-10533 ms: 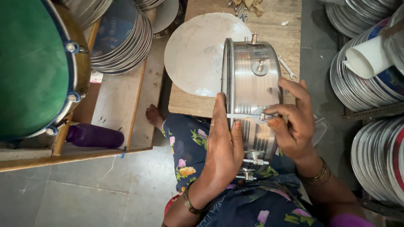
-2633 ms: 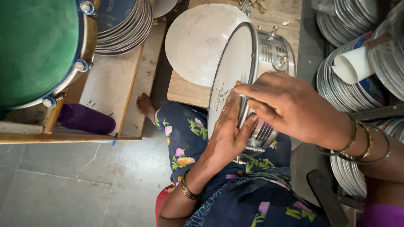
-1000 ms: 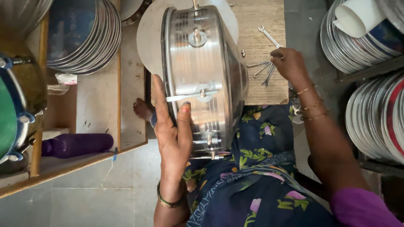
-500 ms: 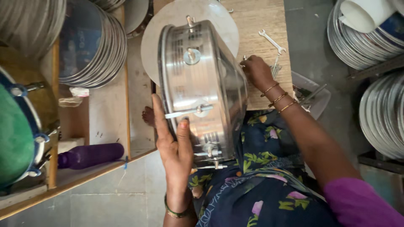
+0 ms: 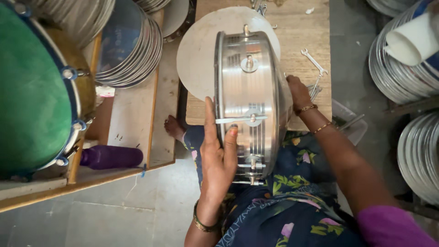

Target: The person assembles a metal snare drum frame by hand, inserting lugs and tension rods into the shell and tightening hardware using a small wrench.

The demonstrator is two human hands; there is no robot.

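Note:
A shiny metal drum shell [image 5: 249,87] with tuning lugs and rods stands on edge on my lap, over my floral clothing. My left hand [image 5: 217,158] lies flat against its left rim, fingers curled onto the shell, steadying it. My right hand [image 5: 298,91] is at the shell's right rim, on the wooden table; its fingers are hidden behind the drum. Loose wrenches [image 5: 313,64] lie right by that hand. A round white drum skin [image 5: 199,55] lies flat on the table behind the shell.
The low wooden table [image 5: 302,23] is in front. A green-headed drum [image 5: 32,87] fills the left, with a purple bottle [image 5: 112,156] below it. Stacks of metal rings [image 5: 130,45] sit at upper left and along the right [image 5: 402,77]. My bare foot [image 5: 173,128] rests under the table.
My right hand left the drum face, reached to the wrenches on the table, then drew back to the shell's right rim. My left hand stayed on the left rim.

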